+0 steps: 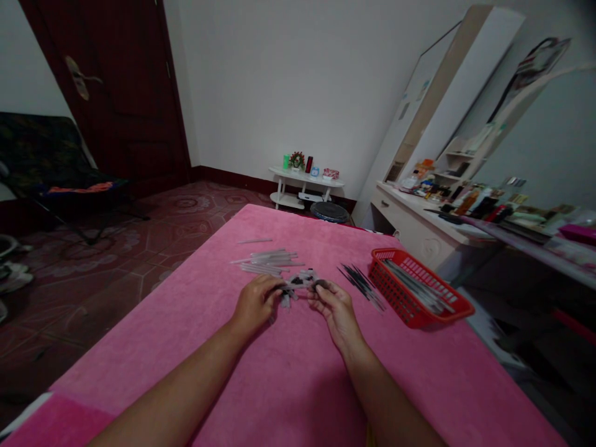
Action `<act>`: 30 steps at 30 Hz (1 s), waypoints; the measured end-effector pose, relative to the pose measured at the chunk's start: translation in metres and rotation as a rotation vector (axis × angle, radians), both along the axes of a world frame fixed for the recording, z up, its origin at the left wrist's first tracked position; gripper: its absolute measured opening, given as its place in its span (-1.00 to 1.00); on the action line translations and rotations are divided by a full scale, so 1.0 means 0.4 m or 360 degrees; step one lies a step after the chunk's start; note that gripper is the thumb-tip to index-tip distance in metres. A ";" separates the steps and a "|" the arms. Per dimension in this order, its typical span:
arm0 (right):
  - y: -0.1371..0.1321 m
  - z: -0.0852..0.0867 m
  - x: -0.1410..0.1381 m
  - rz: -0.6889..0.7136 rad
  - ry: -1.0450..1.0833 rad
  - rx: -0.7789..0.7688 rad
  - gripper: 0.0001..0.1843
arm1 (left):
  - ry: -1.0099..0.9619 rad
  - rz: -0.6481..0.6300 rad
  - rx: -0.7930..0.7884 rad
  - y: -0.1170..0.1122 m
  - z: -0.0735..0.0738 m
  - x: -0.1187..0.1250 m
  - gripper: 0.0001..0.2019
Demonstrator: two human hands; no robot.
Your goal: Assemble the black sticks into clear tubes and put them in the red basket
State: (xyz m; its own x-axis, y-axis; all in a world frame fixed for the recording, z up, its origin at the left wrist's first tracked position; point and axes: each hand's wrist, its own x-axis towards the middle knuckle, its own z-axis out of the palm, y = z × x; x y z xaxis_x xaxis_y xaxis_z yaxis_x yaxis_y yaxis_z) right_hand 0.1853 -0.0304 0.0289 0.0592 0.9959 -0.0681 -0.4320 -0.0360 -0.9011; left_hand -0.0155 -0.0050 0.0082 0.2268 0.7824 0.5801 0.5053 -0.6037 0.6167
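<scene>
A small heap of clear and black pieces (298, 280), which look like pen caps and plugs, lies between my hands on a pink cloth. My left hand (256, 302) is at the heap's left side, its fingers pinched together; what they hold is too small to make out. On the right side, my right hand (334, 307) pinches a small dark piece (320, 284) between thumb and fingers. Beyond my left hand lies a bundle of clear, slim tubes (270, 261), like pen barrels. To the right of my right hand are several thin black-tipped rods (361, 284), resembling pen refills.
A red plastic basket (400, 301) with long pale rods (419, 288) stands at the right edge. One single tube (255, 240) lies apart at the back. The pink cloth (279, 391) covers the surface. Behind are a low white shelf (305, 177) and a dressing table (414, 223).
</scene>
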 end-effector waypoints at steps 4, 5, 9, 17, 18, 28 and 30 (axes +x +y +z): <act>0.002 -0.006 0.004 -0.0010 -0.0013 0.0019 -0.73 | -0.0008 0.0003 0.0004 -0.002 0.006 0.002 -0.81; 0.003 -0.007 0.005 -0.0016 -0.0030 0.0028 -0.73 | -0.0013 -0.0002 0.0007 -0.002 0.007 0.002 -0.81; 0.006 -0.010 0.007 -0.0006 -0.0174 0.0073 -0.70 | -0.0010 -0.0015 0.0003 -0.001 0.006 0.002 -0.81; 0.007 -0.008 -0.002 -0.0103 -0.0481 0.0301 -0.75 | 0.0055 0.0002 -0.0004 -0.004 0.006 0.002 -0.80; 0.008 -0.008 -0.002 -0.0122 -0.0517 0.0323 -0.76 | 0.0059 0.0004 0.0002 -0.004 0.006 0.002 -0.80; 0.010 -0.003 -0.007 -0.0237 -0.0895 0.0524 -0.86 | 0.0123 0.0021 0.0000 -0.002 -0.004 -0.002 -0.80; 0.010 -0.008 -0.005 -0.0261 -0.0969 0.0541 -0.87 | 0.0130 0.0025 -0.0005 -0.002 -0.004 -0.003 -0.79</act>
State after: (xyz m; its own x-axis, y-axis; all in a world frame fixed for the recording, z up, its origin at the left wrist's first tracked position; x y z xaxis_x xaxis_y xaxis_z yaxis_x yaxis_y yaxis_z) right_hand 0.1832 -0.0265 0.0258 0.1384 0.9312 0.3371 0.1756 0.3119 -0.9337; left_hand -0.0166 -0.0057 0.0066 0.2611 0.7881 0.5574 0.5635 -0.5933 0.5749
